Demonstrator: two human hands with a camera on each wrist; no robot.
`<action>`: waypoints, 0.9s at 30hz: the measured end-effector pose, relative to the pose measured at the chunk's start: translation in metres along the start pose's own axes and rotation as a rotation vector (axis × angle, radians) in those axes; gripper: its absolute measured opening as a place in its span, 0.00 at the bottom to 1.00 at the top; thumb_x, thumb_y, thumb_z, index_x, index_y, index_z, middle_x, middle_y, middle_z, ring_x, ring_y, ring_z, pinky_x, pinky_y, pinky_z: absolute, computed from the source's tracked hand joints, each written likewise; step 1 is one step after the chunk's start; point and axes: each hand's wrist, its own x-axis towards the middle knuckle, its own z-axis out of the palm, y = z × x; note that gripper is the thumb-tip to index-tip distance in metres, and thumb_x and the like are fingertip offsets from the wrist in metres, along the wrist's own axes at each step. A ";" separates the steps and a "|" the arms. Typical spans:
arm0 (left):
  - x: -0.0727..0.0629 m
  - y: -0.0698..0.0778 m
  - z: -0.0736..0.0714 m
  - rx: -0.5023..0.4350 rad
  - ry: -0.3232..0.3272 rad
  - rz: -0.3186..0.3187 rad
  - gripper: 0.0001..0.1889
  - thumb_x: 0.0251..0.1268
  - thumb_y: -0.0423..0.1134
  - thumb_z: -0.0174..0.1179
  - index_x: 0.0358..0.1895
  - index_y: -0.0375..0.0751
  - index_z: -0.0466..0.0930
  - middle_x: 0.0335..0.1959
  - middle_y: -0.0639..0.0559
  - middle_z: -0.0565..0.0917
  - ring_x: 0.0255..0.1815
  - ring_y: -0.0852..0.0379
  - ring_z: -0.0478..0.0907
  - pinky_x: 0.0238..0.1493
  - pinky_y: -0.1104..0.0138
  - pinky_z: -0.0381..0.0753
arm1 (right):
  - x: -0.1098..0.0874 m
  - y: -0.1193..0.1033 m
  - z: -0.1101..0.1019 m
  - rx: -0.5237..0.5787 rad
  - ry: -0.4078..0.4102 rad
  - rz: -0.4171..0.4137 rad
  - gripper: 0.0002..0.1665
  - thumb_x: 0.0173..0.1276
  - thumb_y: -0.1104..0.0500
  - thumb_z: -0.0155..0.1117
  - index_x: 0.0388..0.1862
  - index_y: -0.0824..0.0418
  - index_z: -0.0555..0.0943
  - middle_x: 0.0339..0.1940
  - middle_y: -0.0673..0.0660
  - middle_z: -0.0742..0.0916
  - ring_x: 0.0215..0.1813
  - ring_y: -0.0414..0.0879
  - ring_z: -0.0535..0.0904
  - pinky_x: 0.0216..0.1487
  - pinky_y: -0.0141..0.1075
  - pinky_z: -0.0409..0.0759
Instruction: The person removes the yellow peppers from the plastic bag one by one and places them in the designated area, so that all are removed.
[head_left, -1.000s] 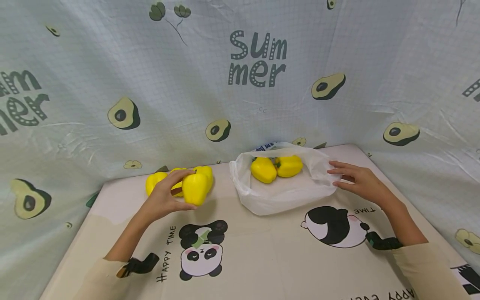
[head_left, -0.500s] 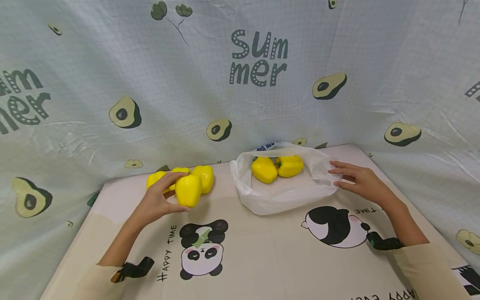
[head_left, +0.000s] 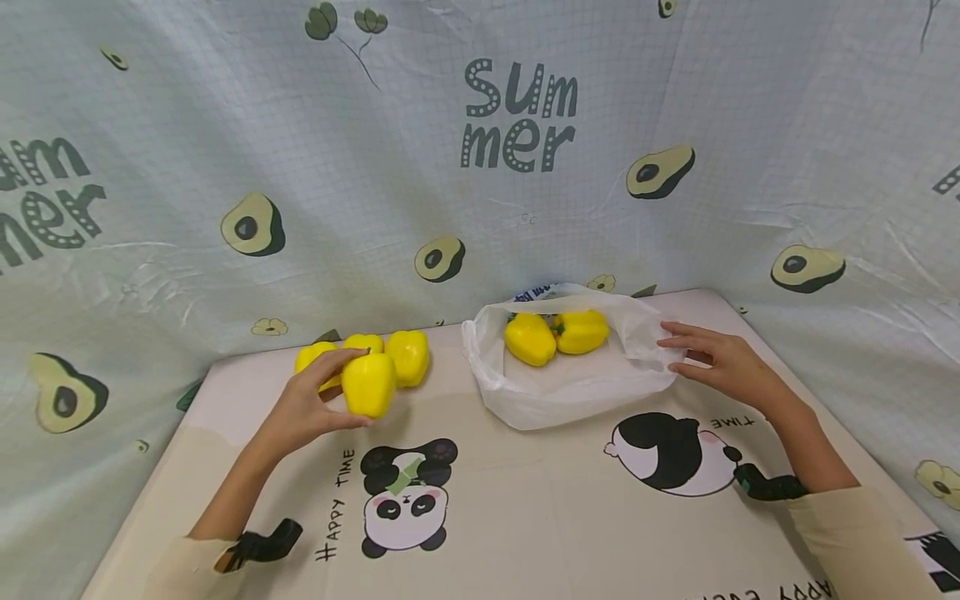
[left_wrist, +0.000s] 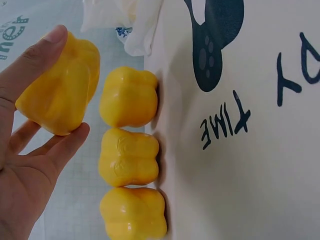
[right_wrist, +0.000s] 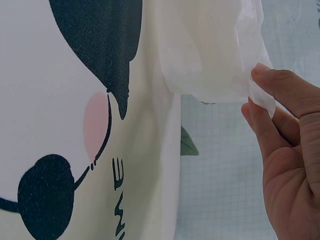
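Pepper (head_left: 369,387) in left hand (head_left: 302,408), stem-end up, long axis near upright

Left hand (left_wrist: 27,172) holding a yellow pepper (left_wrist: 62,92), three more peppers (left_wrist: 129,157) in a row, printed tablecloth (left_wrist: 240,185)

Leftmost yellow pepper (head_left: 311,355) partly hidden behind the left hand (head_left: 303,410)

Avocado-print curtain (head_left: 517,208) behind panda tablecloth (head_left: 525,508); cropped print (head_left: 940,553) lower right, possibly panda.
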 end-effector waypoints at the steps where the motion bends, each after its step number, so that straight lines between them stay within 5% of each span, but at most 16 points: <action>1: -0.001 0.000 0.000 0.002 0.000 -0.005 0.48 0.42 0.37 0.84 0.72 0.40 0.69 0.69 0.41 0.71 0.65 0.40 0.73 0.62 0.55 0.76 | 0.000 0.001 0.000 0.000 0.000 -0.001 0.25 0.60 0.63 0.77 0.58 0.61 0.85 0.67 0.65 0.80 0.56 0.60 0.83 0.52 0.26 0.82; 13: -0.010 -0.006 -0.003 0.029 0.021 -0.024 0.46 0.45 0.37 0.83 0.71 0.40 0.69 0.70 0.39 0.70 0.65 0.37 0.73 0.60 0.52 0.77 | -0.001 0.004 0.002 -0.010 0.031 -0.024 0.26 0.59 0.64 0.77 0.58 0.63 0.85 0.66 0.65 0.81 0.57 0.60 0.81 0.53 0.08 0.65; 21: -0.021 -0.013 -0.011 0.023 0.027 -0.065 0.47 0.45 0.38 0.83 0.72 0.41 0.68 0.72 0.39 0.68 0.66 0.37 0.72 0.60 0.55 0.77 | -0.002 0.004 0.003 0.008 0.042 -0.015 0.26 0.61 0.64 0.76 0.59 0.65 0.84 0.67 0.64 0.81 0.62 0.40 0.78 0.54 0.08 0.63; 27: -0.030 -0.020 -0.023 0.056 0.022 -0.104 0.48 0.45 0.39 0.83 0.72 0.40 0.67 0.70 0.40 0.69 0.66 0.37 0.70 0.59 0.54 0.76 | -0.002 0.004 0.004 -0.044 0.059 -0.036 0.24 0.59 0.64 0.77 0.56 0.64 0.86 0.65 0.63 0.82 0.59 0.52 0.80 0.53 0.07 0.61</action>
